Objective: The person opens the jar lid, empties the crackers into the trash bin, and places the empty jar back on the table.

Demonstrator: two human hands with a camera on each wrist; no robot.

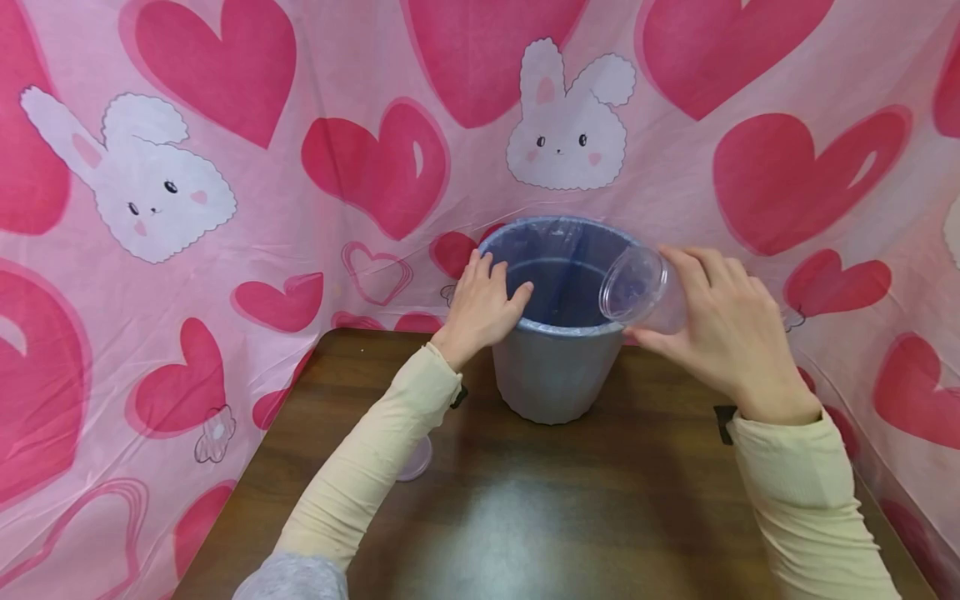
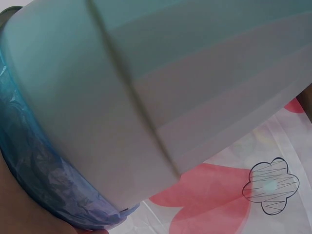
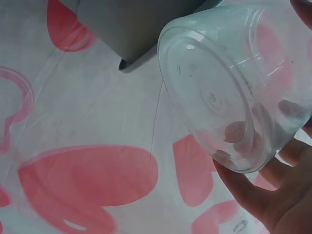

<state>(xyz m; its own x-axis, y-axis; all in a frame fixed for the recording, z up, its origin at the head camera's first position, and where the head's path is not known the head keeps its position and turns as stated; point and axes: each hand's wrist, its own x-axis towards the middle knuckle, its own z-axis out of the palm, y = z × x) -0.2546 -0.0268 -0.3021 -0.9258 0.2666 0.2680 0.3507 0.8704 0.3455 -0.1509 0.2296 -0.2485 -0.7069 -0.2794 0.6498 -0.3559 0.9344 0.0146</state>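
Observation:
My right hand (image 1: pixel 723 325) grips a clear plastic jar (image 1: pixel 645 287), tilted on its side with its mouth over the right rim of a bin. The grey bin (image 1: pixel 555 379) stands upright and has a bluish bag over its rim. On the bin's left rim rests my left hand (image 1: pixel 483 304), fingers spread and fairly straight, thumb over the opening. In the left wrist view the bin's outer wall (image 2: pixel 146 97) and the bunched bag edge (image 2: pixel 63 180) fill much of the picture. The right wrist view shows the see-through jar (image 3: pixel 209 92) with fingers around it; I see no contents.
A round translucent lid-like disc (image 1: pixel 416 461) lies on the brown wooden table (image 1: pixel 525 517), partly hidden by my left sleeve. Pink cloth (image 1: pixel 457 50) with hearts and rabbits hangs behind the table and at both sides, close to the bin.

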